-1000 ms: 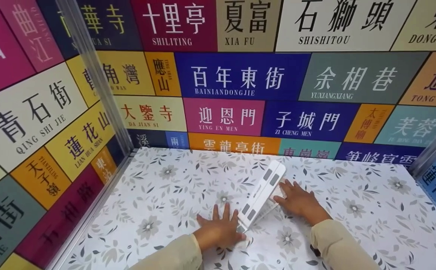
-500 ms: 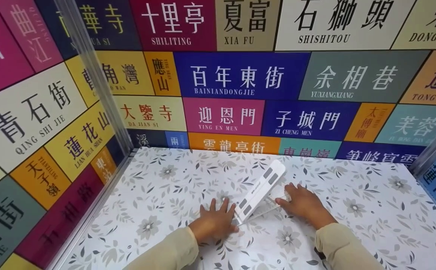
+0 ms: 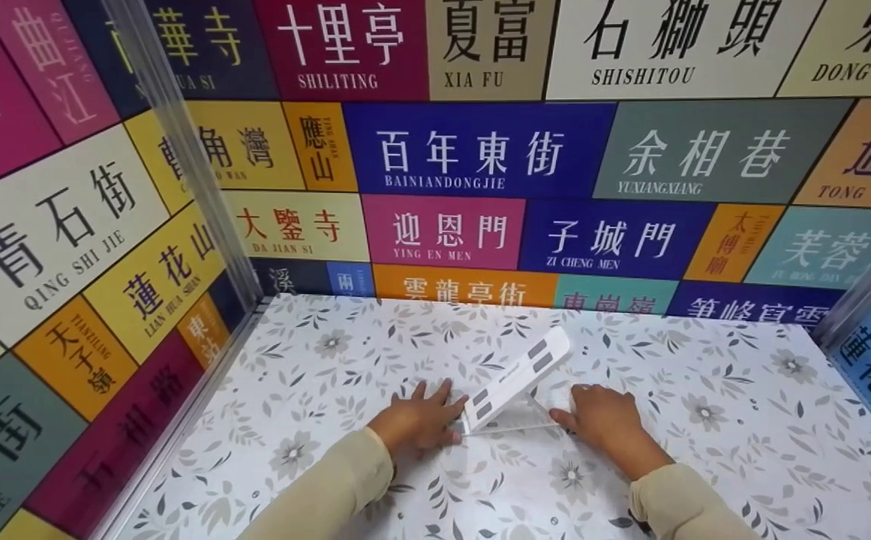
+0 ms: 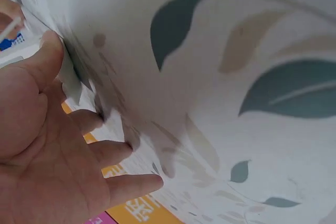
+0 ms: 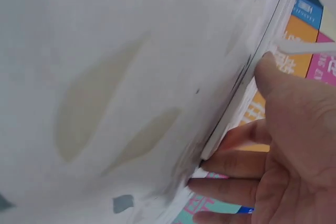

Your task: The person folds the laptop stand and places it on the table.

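Note:
A white folding stand (image 3: 518, 379) with grey pads rests on the table, its long padded panel tilted up to the right over a flat base. My left hand (image 3: 418, 418) is at the panel's low left end, fingers spread. In the left wrist view the thumb (image 4: 50, 51) lies against the stand's white edge and the other fingers reach out straight along the cloth. On the opposite side my right hand (image 3: 602, 416) touches the right end of the base. The right wrist view shows its thumb (image 5: 269, 74) and loosely extended fingers along the base's edge (image 5: 231, 111).
A white cloth (image 3: 315, 420) with grey flowers and leaves covers the table. Panels of coloured Chinese signs (image 3: 480, 150) stand behind it and along the left side (image 3: 60, 225). A clear strip (image 3: 195, 165) runs up the back left corner.
The stand has turned clockwise on the table, its low end shifting left and away from me. My left hand moved away with it; my right hand went from behind the panel to the base's end.

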Available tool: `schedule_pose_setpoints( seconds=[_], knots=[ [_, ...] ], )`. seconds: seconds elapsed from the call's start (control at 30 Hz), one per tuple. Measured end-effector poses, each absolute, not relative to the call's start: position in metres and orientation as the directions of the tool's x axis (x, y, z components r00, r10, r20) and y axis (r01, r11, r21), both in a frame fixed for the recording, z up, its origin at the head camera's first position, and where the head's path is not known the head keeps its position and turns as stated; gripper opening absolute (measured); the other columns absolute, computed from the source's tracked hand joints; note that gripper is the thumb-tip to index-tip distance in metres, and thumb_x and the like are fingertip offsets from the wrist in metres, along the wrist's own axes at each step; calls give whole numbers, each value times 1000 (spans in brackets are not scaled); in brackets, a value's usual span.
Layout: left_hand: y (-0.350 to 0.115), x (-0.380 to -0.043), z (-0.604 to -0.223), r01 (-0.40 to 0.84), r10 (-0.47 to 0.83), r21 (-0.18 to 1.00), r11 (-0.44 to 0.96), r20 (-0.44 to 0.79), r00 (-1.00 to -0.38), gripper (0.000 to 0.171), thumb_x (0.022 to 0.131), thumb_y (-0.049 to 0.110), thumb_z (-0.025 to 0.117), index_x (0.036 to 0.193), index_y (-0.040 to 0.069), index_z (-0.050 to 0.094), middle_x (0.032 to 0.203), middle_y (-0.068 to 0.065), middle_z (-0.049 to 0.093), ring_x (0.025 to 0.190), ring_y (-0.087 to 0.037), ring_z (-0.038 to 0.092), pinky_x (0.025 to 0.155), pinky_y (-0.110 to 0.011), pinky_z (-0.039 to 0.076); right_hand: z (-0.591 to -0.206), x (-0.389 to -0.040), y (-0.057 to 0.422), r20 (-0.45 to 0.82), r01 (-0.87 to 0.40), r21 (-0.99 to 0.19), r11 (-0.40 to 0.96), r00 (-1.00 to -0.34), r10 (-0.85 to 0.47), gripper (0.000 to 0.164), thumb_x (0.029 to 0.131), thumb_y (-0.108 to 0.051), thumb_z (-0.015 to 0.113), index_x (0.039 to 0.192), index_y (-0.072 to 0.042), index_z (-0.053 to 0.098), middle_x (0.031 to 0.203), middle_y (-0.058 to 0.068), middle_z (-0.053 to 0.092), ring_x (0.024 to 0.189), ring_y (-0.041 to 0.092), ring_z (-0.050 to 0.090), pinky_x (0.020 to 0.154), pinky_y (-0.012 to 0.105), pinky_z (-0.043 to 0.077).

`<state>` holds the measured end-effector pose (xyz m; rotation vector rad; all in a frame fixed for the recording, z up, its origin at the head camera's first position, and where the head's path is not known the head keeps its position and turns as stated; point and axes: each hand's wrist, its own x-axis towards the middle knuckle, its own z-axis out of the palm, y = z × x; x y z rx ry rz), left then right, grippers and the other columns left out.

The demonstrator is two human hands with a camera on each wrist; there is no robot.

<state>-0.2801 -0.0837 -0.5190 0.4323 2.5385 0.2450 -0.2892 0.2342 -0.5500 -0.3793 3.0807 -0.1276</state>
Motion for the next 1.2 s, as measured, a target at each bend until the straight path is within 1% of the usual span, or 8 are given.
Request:
schedule_pose_setpoints(
  seconds=[0.13,0.2,0.33,0.5,0.63,0.77,1.03,1.2],
  knots=[
    [-88,-287,-519,224,360,311,923,-503,-786,69,101,51,54,160,47,21,174,6,2,160,-35,-2,123,-69,6,-551,-279,229,25,-231,-41,972,-973,-230,56,94,-55,65,100,1,66,89,21,69,80,44,67,76,66,51],
    [-89,-289,-519,238,375,318,918,-496,-783,66,102,49,53,160,48,21,174,6,2,160,-35,-2,123,-69,8,-551,-273,226,47,-227,-19,974,-973,-226,56,93,-55,66,92,1,66,82,19,67,74,42,66,73,64,51],
    [-92,-294,-520,273,397,313,910,-463,-792,62,104,45,51,158,51,23,174,4,4,160,-37,1,122,-69,13,-550,-263,220,81,-225,18,974,-971,-225,58,92,-57,67,80,0,66,74,17,65,66,39,64,69,62,51],
    [-93,-299,-520,250,385,331,910,-449,-807,58,104,42,52,154,56,28,174,5,5,159,-37,2,122,-70,13,-552,-250,212,125,-215,70,974,-967,-223,60,92,-59,64,66,-4,63,66,12,62,59,35,61,64,56,50],
    [-89,-300,-518,196,355,362,911,-451,-819,57,103,38,55,151,59,32,173,7,7,160,-35,2,122,-70,10,-550,-241,208,123,-218,126,968,-965,-233,61,94,-59,61,63,-6,63,62,9,60,57,31,60,59,51,49],
    [-87,-300,-517,141,327,398,906,-449,-832,58,102,36,58,148,61,34,172,10,8,160,-32,0,123,-68,6,-549,-235,205,149,-220,158,963,-958,-244,60,94,-57,62,63,-6,65,62,9,60,57,30,61,55,48,49],
    [-87,-302,-517,154,333,386,910,-454,-827,58,103,35,55,150,60,31,173,9,7,160,-34,-1,122,-70,5,-549,-233,202,188,-202,178,963,-954,-235,58,92,-55,64,60,-7,63,59,10,60,54,30,60,52,47,48],
    [-87,-301,-517,174,339,369,913,-449,-827,57,104,36,53,151,60,31,173,8,6,160,-34,-1,122,-70,6,-544,-235,200,132,-201,173,964,-965,-226,59,93,-57,62,61,-7,64,59,8,59,55,29,60,51,45,47]
  ],
)
